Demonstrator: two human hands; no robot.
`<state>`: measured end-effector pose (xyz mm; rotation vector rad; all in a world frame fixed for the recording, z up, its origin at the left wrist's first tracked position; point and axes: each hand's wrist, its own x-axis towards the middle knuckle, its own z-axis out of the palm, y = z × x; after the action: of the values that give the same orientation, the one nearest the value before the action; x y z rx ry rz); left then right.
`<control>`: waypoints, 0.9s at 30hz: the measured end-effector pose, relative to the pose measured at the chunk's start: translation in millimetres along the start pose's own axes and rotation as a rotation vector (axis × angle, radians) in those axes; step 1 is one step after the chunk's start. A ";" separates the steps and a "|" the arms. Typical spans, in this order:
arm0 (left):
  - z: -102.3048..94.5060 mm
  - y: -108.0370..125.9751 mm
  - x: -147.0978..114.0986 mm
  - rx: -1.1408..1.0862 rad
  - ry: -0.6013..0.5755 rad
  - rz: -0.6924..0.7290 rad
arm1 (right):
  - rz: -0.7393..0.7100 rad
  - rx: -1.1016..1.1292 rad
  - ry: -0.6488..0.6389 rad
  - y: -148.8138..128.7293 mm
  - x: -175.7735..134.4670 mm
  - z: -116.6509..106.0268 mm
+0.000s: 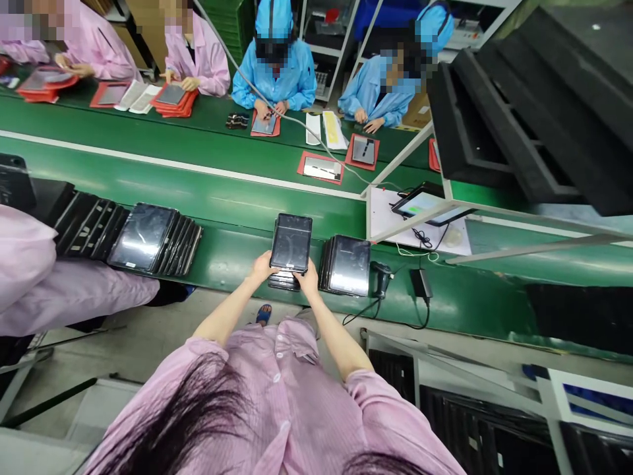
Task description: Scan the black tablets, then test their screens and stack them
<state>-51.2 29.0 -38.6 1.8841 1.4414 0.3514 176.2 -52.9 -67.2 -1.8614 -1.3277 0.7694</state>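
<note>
Between my two hands is a black tablet (291,243), its dark glossy screen facing up. My left hand (264,266) grips its lower left corner, and my right hand (308,277) grips the lower right one. Under its near edge shows a short stack of tablets (283,280); whether the held one touches it I cannot tell. Just right of my right hand stands a row of tilted tablets (350,265), with a black handheld scanner (381,280) beside it. A longer row of leaning tablets (143,237) lies to the left.
Co-workers in pink and blue sit across the green bench (232,257), handling panels on red sheets. A metal frame (405,158) carrying black trays (534,112) stands at right, near a lit screen (428,204). Cables and a black adapter (421,285) lie right. A pink sleeve (74,284) reaches in at left.
</note>
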 end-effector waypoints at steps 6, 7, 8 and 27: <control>10.8 -5.7 -10.3 -0.038 0.031 0.004 | 0.042 -0.012 0.040 3.2 -4.9 -2.2; 12.0 -6.4 -10.9 -0.042 0.035 0.004 | 0.043 -0.018 0.036 3.0 -4.5 -4.2; 13.0 -7.1 -11.3 -0.046 0.039 0.005 | 0.044 -0.026 0.031 2.5 -3.6 -6.6; 28.9 -11.6 -10.8 -0.136 0.044 -0.025 | -0.010 -0.163 -0.179 8.2 28.7 -25.8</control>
<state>-45.6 9.5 -64.5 1.7581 1.4323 0.4690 209.5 -32.7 -61.0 -1.9464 -1.5519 0.8617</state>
